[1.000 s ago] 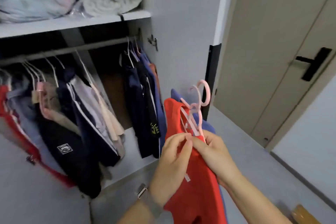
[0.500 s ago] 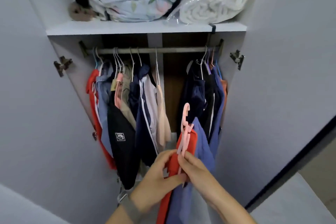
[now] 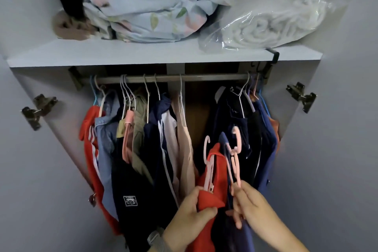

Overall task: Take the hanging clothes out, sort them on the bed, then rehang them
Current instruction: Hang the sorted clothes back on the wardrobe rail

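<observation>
I face the open wardrobe. My left hand [image 3: 191,214] grips a red garment [image 3: 217,172] on a pink hanger [image 3: 207,149]. My right hand [image 3: 252,203] pinches other pink hangers [image 3: 235,155] carrying a dark blue garment [image 3: 224,141], held just right of the red one. Both are below the metal rail [image 3: 204,77], in the gap between two groups of hanging clothes: a left group [image 3: 139,149] in red, blue, olive, navy and beige, and a dark right group [image 3: 245,129].
The shelf [image 3: 143,55] above the rail carries a bundle of floral bedding [image 3: 153,0] and a white blanket in a clear bag [image 3: 266,20]. Door hinges [image 3: 37,108] [image 3: 300,95] jut out from the side panels at left and right.
The view has swung from the room door to the wardrobe and come closer. My hands have split the hangers apart, the red garment to the left and the blue one to the right.
</observation>
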Tool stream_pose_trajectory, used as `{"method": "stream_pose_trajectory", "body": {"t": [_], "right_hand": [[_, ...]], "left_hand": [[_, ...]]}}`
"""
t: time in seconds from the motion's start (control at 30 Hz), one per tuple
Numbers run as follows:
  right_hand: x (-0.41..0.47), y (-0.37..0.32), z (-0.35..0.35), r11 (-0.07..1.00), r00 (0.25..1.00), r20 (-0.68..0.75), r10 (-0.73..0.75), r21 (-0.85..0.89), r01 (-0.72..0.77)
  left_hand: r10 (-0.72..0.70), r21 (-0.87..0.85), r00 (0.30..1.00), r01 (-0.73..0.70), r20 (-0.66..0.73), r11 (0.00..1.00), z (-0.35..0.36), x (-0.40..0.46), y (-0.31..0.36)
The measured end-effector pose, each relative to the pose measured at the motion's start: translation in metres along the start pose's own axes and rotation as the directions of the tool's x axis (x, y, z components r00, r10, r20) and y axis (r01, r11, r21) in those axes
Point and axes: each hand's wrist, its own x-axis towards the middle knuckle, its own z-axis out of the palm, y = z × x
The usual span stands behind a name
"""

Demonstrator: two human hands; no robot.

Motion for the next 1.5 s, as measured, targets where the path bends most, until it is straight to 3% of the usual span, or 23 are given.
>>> {"method": "stream_pose_trajectory", "body": {"t": [0.1,0.23,0.6,0.83,0.97,1.17,1.3,1.37,1.43,1.5], "right_hand": [[0.022,-0.005,-0.008,1.000,0.997,-0.080,0.009,0.006,-0.008],[0.062,-0.014,-0.033,0.992,0.980,-0.198,-0.032,-0.122,0.008],[0.180,-0.037,-0.087,0.999,0.992,-0.123,0.021,0.040,-0.016],[0.217,-0.041,-0.092,0.999,0.995,-0.094,0.033,0.023,-0.031],[0.225,-0.036,-0.089,0.997,0.993,-0.093,0.076,0.031,-0.073],[0.226,-0.034,-0.075,0.994,0.993,-0.056,0.108,0.039,-0.106],[0.220,-0.031,-0.070,0.993,0.993,0.000,0.119,0.006,-0.119],[0.217,-0.030,-0.070,0.992,0.992,0.002,0.128,0.004,-0.128],[0.217,-0.032,-0.069,0.991,0.991,-0.005,0.137,0.009,-0.137],[0.220,-0.035,-0.065,0.990,0.990,-0.012,0.141,0.024,-0.140]], "left_hand": [[0.028,0.025,1.000,-0.028,-0.002,0.999,-0.006,0.029,0.010],[0.056,0.095,0.993,-0.047,-0.100,0.994,-0.010,0.077,0.032],[0.051,0.068,0.980,-0.039,-0.190,0.997,-0.031,0.225,0.099],[0.147,0.131,0.887,-0.099,-0.438,0.986,-0.053,0.296,0.102],[0.081,0.206,0.905,0.007,-0.418,0.978,-0.079,0.316,0.089],[0.106,0.477,0.879,0.148,-0.465,0.866,-0.092,0.332,0.081],[0.300,0.742,0.833,0.182,-0.465,0.646,-0.103,0.327,0.076],[0.359,0.791,0.799,0.220,-0.482,0.570,-0.101,0.325,0.075],[0.233,0.691,0.812,0.263,-0.536,0.674,-0.098,0.329,0.079],[0.053,0.460,0.859,0.219,-0.509,0.861,-0.096,0.336,0.085]]}}
